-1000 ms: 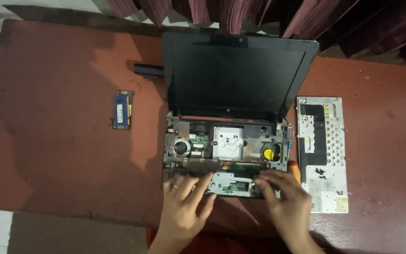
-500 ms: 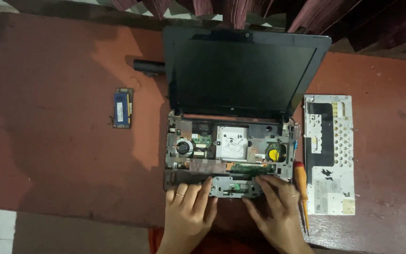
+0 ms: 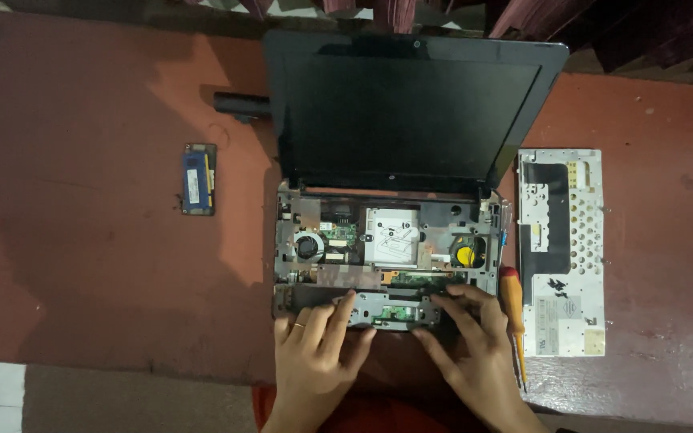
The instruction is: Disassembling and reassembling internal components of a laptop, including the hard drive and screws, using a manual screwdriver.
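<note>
An opened-up laptop [image 3: 387, 256] sits on the red-brown table [image 3: 90, 273], its dark screen [image 3: 411, 120] upright and its keyboard removed, baring a fan, a silver plate and a yellow round part. My left hand [image 3: 314, 345] rests fingers-down on the laptop's front edge, touching the grey touchpad bracket [image 3: 391, 309]. At the bracket's right end my right hand [image 3: 475, 337] presses with spread fingers. Neither hand holds anything.
An orange-handled screwdriver [image 3: 513, 321] lies just right of my right hand. Further right lies the removed keyboard [image 3: 563, 248], face down. A blue memory module [image 3: 198, 178] lies at left, and a black cylindrical battery [image 3: 242, 104] behind the screen's left side.
Both hands have shifted slightly along the laptop's front edge, fingers now flatter on the bracket. The camera view has drifted, so the laptop sits a little lower and more centred.
</note>
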